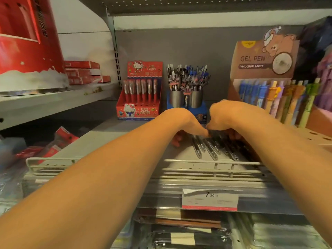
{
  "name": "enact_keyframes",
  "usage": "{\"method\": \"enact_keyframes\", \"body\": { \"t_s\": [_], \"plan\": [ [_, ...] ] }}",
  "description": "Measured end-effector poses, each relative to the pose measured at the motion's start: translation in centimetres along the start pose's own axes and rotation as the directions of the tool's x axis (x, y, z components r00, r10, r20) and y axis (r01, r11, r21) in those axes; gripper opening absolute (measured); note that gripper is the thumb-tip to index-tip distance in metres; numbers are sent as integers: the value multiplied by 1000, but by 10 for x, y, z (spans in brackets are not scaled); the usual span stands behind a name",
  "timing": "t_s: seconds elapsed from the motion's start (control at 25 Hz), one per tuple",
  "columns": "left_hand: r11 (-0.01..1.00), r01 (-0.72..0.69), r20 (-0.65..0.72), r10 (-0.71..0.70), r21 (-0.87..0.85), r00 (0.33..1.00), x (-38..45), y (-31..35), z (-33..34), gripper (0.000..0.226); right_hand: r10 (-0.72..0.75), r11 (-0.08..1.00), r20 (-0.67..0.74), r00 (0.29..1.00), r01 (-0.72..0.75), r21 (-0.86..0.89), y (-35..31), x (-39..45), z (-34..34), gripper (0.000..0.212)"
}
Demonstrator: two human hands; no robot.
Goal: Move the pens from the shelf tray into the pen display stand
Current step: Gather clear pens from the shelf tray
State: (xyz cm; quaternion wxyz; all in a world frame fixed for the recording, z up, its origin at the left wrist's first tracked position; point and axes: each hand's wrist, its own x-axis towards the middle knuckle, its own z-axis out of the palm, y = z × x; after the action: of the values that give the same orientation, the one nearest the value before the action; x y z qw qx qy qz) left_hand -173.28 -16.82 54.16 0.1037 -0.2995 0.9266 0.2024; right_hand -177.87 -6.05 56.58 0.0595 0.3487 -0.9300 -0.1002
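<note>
Your left hand (181,123) and right hand (224,117) reach down onto the loose pens (212,148) in the shelf tray (212,166) (finger grip hidden, so I cannot tell); pen display stand (186,99) behind.

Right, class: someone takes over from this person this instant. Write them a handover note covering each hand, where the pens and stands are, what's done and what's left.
Left hand: down on the loose pens, fingers curled; actual grip hidden.
Right hand: same, over the pile's far end.
Pens: lying loose on the shelf behind the wire rail.
Stand: blue base with two metal cups, already crowded with pens, just behind the hands.
Done: nothing lifted in this view.
Left: gather the pile and stand the pens in the cups.
</note>
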Motion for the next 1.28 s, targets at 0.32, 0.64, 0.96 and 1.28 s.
{"method": "enact_keyframes", "body": {
  "t_s": [0.32,0.64,0.96,1.28],
  "plan": [
    [995,-35,38,39,-91,999,7,-3,0,48,-95,995,62,994,93,38,4,-5,4,20],
    [996,-85,21,84,35,996,-4,3,0,55,-38,998,175,984,28,59,6,-6,3,26],
    [875,-183,-71,239,448,968,-2,3,7,41,-23,997,138,990,13,76,2,-5,8,39],
    [863,-212,-62,269,459,961,-6,-2,7,44,12,984,149,989,-38,172,-2,-5,10,32]
  ]
}}
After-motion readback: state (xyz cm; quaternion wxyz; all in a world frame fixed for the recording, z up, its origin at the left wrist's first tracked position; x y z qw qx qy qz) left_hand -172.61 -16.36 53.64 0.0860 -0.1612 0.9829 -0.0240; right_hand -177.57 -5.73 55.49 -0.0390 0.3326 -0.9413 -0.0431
